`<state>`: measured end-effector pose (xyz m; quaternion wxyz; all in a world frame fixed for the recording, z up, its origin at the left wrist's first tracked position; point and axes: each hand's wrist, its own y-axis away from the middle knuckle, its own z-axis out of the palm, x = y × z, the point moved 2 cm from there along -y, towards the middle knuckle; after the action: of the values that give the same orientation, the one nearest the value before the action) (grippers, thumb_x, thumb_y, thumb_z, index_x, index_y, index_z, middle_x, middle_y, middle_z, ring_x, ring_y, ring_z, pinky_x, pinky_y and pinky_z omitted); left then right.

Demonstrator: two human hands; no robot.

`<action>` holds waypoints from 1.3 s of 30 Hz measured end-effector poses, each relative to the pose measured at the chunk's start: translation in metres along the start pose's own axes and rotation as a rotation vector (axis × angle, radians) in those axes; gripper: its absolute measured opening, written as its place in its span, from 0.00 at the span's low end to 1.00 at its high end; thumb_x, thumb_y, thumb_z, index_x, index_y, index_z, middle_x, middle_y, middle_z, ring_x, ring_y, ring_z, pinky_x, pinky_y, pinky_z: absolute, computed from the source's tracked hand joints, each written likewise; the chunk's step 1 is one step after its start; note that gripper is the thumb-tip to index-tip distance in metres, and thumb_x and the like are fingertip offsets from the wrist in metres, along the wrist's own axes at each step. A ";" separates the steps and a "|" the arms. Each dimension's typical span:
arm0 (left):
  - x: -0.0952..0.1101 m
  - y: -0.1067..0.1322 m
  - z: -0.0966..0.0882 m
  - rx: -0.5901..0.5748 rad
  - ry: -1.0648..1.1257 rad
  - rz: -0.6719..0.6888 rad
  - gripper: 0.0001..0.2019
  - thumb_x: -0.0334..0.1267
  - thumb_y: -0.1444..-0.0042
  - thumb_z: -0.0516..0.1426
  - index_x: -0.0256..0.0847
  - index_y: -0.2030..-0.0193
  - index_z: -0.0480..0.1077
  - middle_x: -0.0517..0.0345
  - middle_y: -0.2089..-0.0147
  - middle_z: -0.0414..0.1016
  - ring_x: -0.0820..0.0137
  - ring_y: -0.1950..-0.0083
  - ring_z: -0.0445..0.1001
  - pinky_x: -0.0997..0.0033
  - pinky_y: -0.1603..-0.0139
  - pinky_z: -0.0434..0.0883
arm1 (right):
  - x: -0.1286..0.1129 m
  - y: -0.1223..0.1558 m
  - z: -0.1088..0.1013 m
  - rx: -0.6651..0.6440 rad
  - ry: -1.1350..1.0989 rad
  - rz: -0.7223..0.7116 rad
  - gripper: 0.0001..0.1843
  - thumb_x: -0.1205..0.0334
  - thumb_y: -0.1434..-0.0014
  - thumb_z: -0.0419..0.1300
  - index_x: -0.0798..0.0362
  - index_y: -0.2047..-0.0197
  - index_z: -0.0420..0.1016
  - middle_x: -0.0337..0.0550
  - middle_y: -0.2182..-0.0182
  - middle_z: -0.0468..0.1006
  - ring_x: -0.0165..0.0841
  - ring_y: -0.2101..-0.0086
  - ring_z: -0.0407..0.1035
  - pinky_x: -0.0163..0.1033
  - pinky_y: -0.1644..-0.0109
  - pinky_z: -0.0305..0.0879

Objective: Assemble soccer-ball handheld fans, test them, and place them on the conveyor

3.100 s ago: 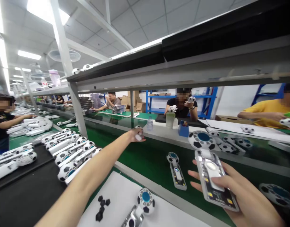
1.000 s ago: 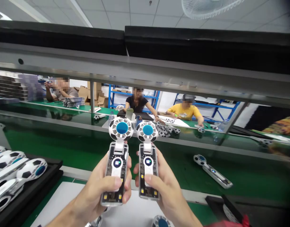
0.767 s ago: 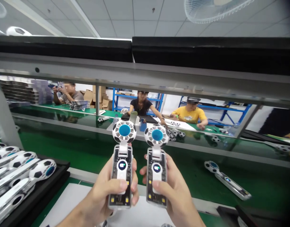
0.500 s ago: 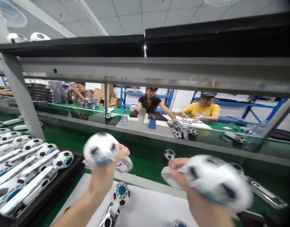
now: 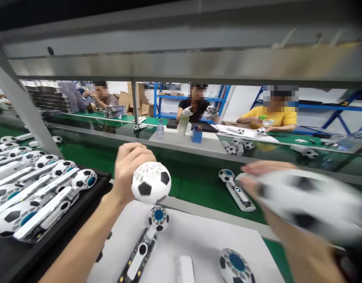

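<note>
My left hand [image 5: 126, 167] is closed, fingers curled, on a handheld fan whose round soccer-ball head [image 5: 151, 182] sticks out to the right of the wrist; its handle is hidden. At the right, my smeared right hand [image 5: 257, 177] grips a second soccer-ball fan [image 5: 311, 196], its head large and blurred near the camera. Below my left hand a fan with an opened handle [image 5: 141, 251] lies on the white sheet [image 5: 198, 232], circuit board showing. Another fan head with a blue centre [image 5: 236, 265] rests at the sheet's front, beside a white handle piece [image 5: 185, 269].
A black tray [image 5: 89, 192] at left holds several fans in rows. One opened fan [image 5: 238, 194] lies on the green belt [image 5: 183, 169]. A grey shelf beam [image 5: 169, 67] crosses overhead, with a slanted post [image 5: 30, 106] at left. Several co-workers sit across the line.
The view has tipped downward. My left hand has turned, so its fan head now sits right of the wrist. My right hand and its fan have shifted right, uncovering the fan on the belt.
</note>
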<state>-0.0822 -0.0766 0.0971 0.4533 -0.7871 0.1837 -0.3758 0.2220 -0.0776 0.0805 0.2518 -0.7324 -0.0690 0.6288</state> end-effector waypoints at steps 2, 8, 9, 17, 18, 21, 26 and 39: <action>-0.019 0.004 0.019 -0.128 0.005 -0.047 0.02 0.35 0.48 0.63 0.43 0.70 0.75 0.53 0.61 0.77 0.57 0.53 0.70 0.51 0.46 0.68 | 0.018 -0.010 0.013 -0.018 0.033 0.003 0.14 0.59 0.46 0.72 0.53 0.58 0.77 0.46 0.57 0.80 0.42 0.57 0.75 0.49 0.51 0.73; -0.084 0.020 0.079 -0.459 0.052 -0.419 0.12 0.43 0.38 0.61 0.35 0.56 0.73 0.55 0.58 0.77 0.65 0.59 0.77 0.61 0.58 0.76 | 0.111 -0.028 0.044 -0.117 0.295 0.215 0.12 0.57 0.35 0.63 0.58 0.55 0.75 0.44 0.59 0.79 0.37 0.59 0.76 0.48 0.52 0.74; -0.094 0.021 0.090 -0.486 0.031 -0.490 0.13 0.44 0.37 0.60 0.34 0.55 0.73 0.55 0.57 0.77 0.65 0.59 0.77 0.61 0.58 0.77 | 0.122 -0.028 0.042 -0.127 0.363 0.239 0.12 0.57 0.34 0.62 0.57 0.53 0.75 0.44 0.57 0.79 0.37 0.58 0.75 0.49 0.52 0.73; -0.143 0.035 0.141 -0.571 -0.391 -0.703 0.19 0.44 0.37 0.59 0.38 0.42 0.68 0.46 0.39 0.69 0.55 0.40 0.70 0.44 0.41 0.69 | 0.132 -0.027 0.019 -0.197 0.685 0.199 0.14 0.59 0.34 0.62 0.55 0.48 0.74 0.49 0.46 0.73 0.42 0.47 0.69 0.55 0.42 0.66; -0.143 0.037 0.140 -0.577 -0.440 -0.691 0.20 0.44 0.38 0.59 0.39 0.42 0.68 0.46 0.37 0.67 0.53 0.38 0.68 0.42 0.40 0.67 | 0.118 -0.027 0.017 -0.186 0.686 0.162 0.13 0.60 0.35 0.63 0.55 0.49 0.74 0.49 0.46 0.73 0.43 0.47 0.69 0.56 0.42 0.65; -0.134 0.034 0.132 -0.572 -0.528 -0.620 0.22 0.45 0.38 0.59 0.39 0.40 0.67 0.45 0.34 0.63 0.50 0.35 0.63 0.38 0.36 0.61 | 0.054 -0.021 0.010 -0.121 0.640 0.002 0.14 0.65 0.38 0.63 0.57 0.49 0.75 0.50 0.46 0.73 0.44 0.45 0.67 0.53 0.40 0.64; -0.091 0.014 0.117 -0.572 -0.477 -0.451 0.20 0.42 0.39 0.60 0.39 0.42 0.68 0.46 0.34 0.62 0.50 0.34 0.61 0.40 0.37 0.61 | -0.049 0.023 -0.001 -0.075 0.514 -0.190 0.14 0.62 0.37 0.58 0.50 0.49 0.76 0.43 0.47 0.75 0.39 0.50 0.72 0.41 0.53 0.72; 0.116 -0.008 -0.013 -0.488 -0.006 -0.129 0.19 0.42 0.40 0.55 0.38 0.46 0.73 0.50 0.42 0.66 0.59 0.43 0.70 0.54 0.42 0.69 | 0.015 0.198 -0.058 -0.375 0.942 0.446 0.32 0.51 0.48 0.67 0.59 0.44 0.71 0.61 0.52 0.78 0.56 0.51 0.72 0.49 0.54 0.66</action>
<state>-0.0168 -0.1530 0.1569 0.2255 -0.8843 0.2172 -0.3463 0.2379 -0.2588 -0.0186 -0.0186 -0.9637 0.0970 0.2481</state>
